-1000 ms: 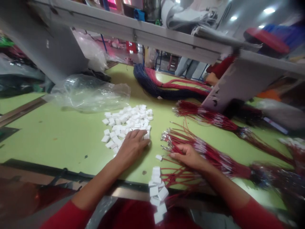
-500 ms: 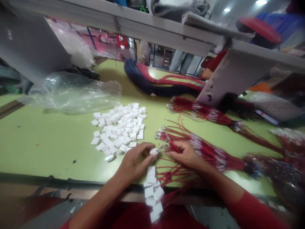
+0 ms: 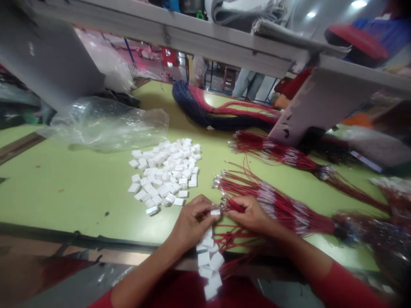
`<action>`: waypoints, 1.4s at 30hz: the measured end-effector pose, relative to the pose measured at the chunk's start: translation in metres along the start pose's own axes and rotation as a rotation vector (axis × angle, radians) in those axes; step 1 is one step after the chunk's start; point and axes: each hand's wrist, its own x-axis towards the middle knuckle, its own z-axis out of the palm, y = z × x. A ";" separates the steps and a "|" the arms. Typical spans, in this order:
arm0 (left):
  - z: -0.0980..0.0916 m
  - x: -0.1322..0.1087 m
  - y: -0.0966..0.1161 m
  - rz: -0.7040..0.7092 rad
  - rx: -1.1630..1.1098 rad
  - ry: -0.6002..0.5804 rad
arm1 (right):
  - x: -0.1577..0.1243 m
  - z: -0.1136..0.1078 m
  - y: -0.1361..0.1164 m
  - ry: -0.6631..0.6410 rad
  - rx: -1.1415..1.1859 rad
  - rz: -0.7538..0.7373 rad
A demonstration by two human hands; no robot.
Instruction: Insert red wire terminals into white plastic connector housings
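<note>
Head view, inspector asking: where is the part?

Operator: The white block (image 3: 215,211) lies between my two hands, just above the table surface. Its long axis runs roughly left to right, along the line joining my hands.

Inspector: State of the grip?

Operator: My left hand (image 3: 192,220) is closed, pinching the block at its left end. The fingers partly hide that end, so the exact contact cannot be confirmed. My right hand (image 3: 252,216) is curled around a few of the red cords (image 3: 276,205), and its fingers stop just beside the block's right end.

Inspector: Which hand is nearer?

Operator: The left, which is touching the block. The right is close but, as far as this view shows, apart from it. The metal cord ends (image 3: 218,183) fan out above my right hand, on the far side of the block.

Inspector: What lies around the hands?

Operator: A loose column of white blocks (image 3: 207,259) runs toward the table edge below my hands. A larger pile of white blocks (image 3: 163,173) sits to the left on the green table (image 3: 64,201), with a clear plastic bag (image 3: 105,124) beyond it.
</note>
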 end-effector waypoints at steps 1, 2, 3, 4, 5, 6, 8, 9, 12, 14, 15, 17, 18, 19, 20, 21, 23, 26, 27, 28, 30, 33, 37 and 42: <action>0.001 -0.001 0.000 -0.004 0.002 -0.003 | 0.001 0.000 0.001 0.007 -0.004 -0.013; 0.000 -0.001 0.000 0.001 0.017 -0.011 | 0.002 -0.001 0.001 0.028 -0.007 -0.044; -0.003 -0.001 0.001 0.013 0.056 -0.024 | 0.003 -0.002 0.002 0.061 -0.011 -0.086; -0.007 0.000 0.000 0.034 0.121 -0.034 | 0.004 -0.003 0.002 0.104 -0.017 -0.130; -0.013 0.003 0.000 0.061 0.209 -0.027 | 0.005 -0.004 0.002 0.147 -0.022 -0.163; -0.021 0.007 -0.002 0.089 0.320 -0.001 | 0.006 -0.006 0.002 0.178 -0.025 -0.171; -0.035 0.016 -0.007 0.146 0.579 0.090 | 0.006 -0.008 0.002 0.180 -0.015 -0.115; -0.041 0.022 -0.010 0.171 0.707 0.124 | 0.006 -0.008 0.001 0.155 -0.004 -0.073; -0.051 0.037 -0.018 0.213 0.985 0.100 | 0.005 -0.008 -0.001 0.080 0.002 -0.014; -0.051 0.042 -0.020 0.229 1.047 0.041 | 0.005 -0.008 -0.003 0.070 -0.037 -0.034; -0.050 0.043 -0.020 0.233 1.047 0.017 | 0.006 -0.007 -0.004 0.070 -0.056 -0.047; -0.048 0.044 -0.019 0.239 1.026 -0.013 | 0.007 -0.007 -0.005 0.071 -0.076 -0.062; -0.046 0.043 -0.018 0.243 1.019 -0.026 | 0.007 -0.006 -0.005 0.073 -0.075 -0.064; -0.046 0.043 -0.016 0.249 1.021 -0.040 | 0.007 -0.006 -0.005 0.077 -0.071 -0.064; -0.045 0.043 -0.015 0.255 1.034 -0.056 | 0.008 -0.006 -0.005 0.084 -0.068 -0.061; -0.045 0.043 -0.015 0.261 1.053 -0.076 | 0.008 -0.005 -0.006 0.093 -0.064 -0.054; -0.045 0.044 -0.014 0.266 1.080 -0.110 | 0.007 -0.005 -0.006 0.103 -0.035 -0.035; -0.046 0.044 -0.012 0.255 1.069 -0.129 | 0.007 -0.005 -0.006 0.107 0.038 -0.012; -0.046 0.044 -0.011 0.244 1.053 -0.125 | 0.007 -0.005 -0.006 0.111 0.058 -0.010; -0.047 0.043 -0.010 0.227 1.026 -0.114 | 0.007 -0.005 -0.006 0.120 0.073 -0.011; -0.046 0.040 -0.005 0.164 0.904 -0.062 | 0.007 -0.005 -0.005 0.134 0.094 -0.021; -0.043 0.035 0.004 -0.047 0.437 -0.001 | 0.008 -0.005 -0.005 0.160 0.085 -0.042; -0.031 0.029 0.013 -0.468 -0.379 0.003 | 0.008 -0.005 -0.006 0.194 0.052 -0.100; -0.019 0.024 0.017 -0.649 -0.665 0.099 | 0.007 -0.005 -0.007 0.184 0.026 -0.156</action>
